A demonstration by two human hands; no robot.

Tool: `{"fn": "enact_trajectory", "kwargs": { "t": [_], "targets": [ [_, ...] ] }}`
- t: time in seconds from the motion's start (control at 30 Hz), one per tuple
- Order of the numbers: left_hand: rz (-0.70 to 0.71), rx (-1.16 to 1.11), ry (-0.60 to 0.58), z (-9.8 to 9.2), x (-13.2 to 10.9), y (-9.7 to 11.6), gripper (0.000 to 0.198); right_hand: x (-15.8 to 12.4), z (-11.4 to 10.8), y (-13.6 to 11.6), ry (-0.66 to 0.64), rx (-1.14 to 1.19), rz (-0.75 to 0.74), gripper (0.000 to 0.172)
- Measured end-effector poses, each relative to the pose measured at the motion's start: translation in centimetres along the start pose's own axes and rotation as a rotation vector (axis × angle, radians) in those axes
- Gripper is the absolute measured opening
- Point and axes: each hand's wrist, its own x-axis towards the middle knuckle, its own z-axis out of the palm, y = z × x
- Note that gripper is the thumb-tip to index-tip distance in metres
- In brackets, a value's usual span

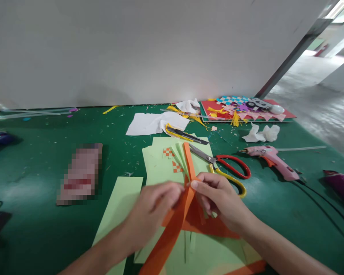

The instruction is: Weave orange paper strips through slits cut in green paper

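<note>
Both hands meet over a pile of light green paper [157, 172]. My right hand [218, 194] pinches an orange paper strip [172, 233] between thumb and fingers; the strip runs down toward the front edge of the view. My left hand [157, 202] is closed at the same spot, its fingertips slightly blurred against the orange paper. Narrow green paper strips [179, 156] fan out just beyond the fingers. Two small orange-and-white checkered pieces [177, 167] lie to their left. Scissors [232, 166] with one red and one yellow handle rest just past my right hand.
A yellow and black utility knife [186, 134] lies beside white tissue paper [149, 124]. To the right is a pink glue gun [272, 160] with a cord. A red board [288, 110] at the back carries paper scraps and tassels. A blurred-out flat object [81, 173] lies left.
</note>
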Motion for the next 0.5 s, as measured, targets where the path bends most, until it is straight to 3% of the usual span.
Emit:
{"fn": "enact_trajectory", "kwargs": {
  "t": [0.07,0.1,0.17,0.23,0.33,0.4,0.5],
  "targets": [
    [0.093,0.320,0.398,-2.2,0.6,-0.7,0.035,0.1,-0.2,0.1,0.025,0.032,0.001,0.036],
    [0.113,0.543,0.540,-3.5,0.9,-1.2,0.035,0.2,-0.2,0.2,0.034,0.043,0.001,0.035],
    [0.009,0.894,0.735,-5.7,1.5,-2.7,0.049,0.3,-0.2,0.2,0.038,0.052,0.003,0.034],
    [-0.163,1.064,0.747,-7.4,1.9,-4.3,0.059,0.3,-0.1,0.1,0.029,0.052,0.010,0.034],
    [-0.329,1.137,0.645,-8.6,2.1,-6.0,0.061,0.1,0.0,-0.1,0.019,0.053,0.024,0.035],
    [-0.348,1.146,0.629,-8.6,2.1,-6.2,0.061,0.0,0.0,-0.2,0.014,0.055,0.029,0.034],
    [-0.222,1.147,0.731,-8.1,2.1,-5.3,0.060,0.0,0.0,-0.3,0.009,0.052,0.026,0.032]
  ]
}}
